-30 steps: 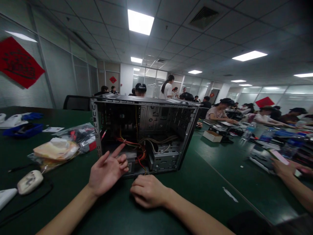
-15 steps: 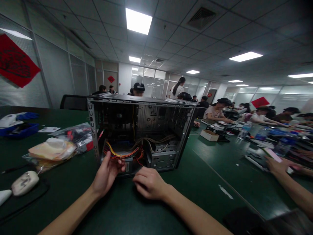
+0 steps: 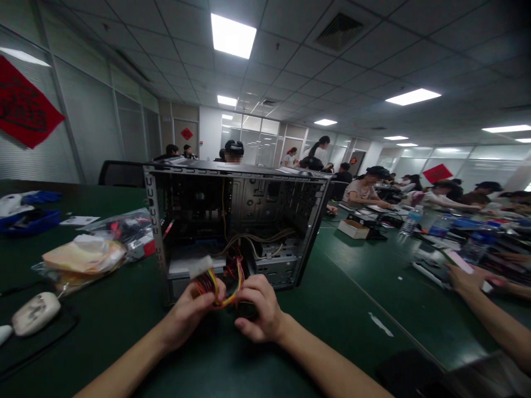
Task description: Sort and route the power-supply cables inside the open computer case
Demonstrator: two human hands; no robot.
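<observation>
An open computer case (image 3: pixel 305 243) stands on the table in front of me, its inside facing me. My left hand (image 3: pixel 188 307) is closed round a bundle of coloured power supply wires (image 3: pixel 226 301), just outside the case's lower front. A white connector (image 3: pixel 200 267) at the bundle's end sticks up above the left fingers. My right hand (image 3: pixel 260 309) curls its fingers over the same bundle where it runs back into the case; its grip is partly hidden. A silver-grey power supply (image 3: pixel 180 269) shows at the lower left inside the case, and a metal drive cage (image 3: pixel 277 271) at the lower right.
Left of the case lie plastic bags (image 3: pixel 85 255), a white computer mouse (image 3: pixel 36 314) and a blue tray (image 3: pixel 29 221). A small open box (image 3: pixel 352 229) and a water bottle (image 3: pixel 412 220) stand to the right. A neighbour's hand (image 3: pixel 467 276) is at the right.
The wire bundle, which lay across the lower front of the case, is now drawn out with its white connector upright. My left hand has closed on it, and my right hand has turned towards it.
</observation>
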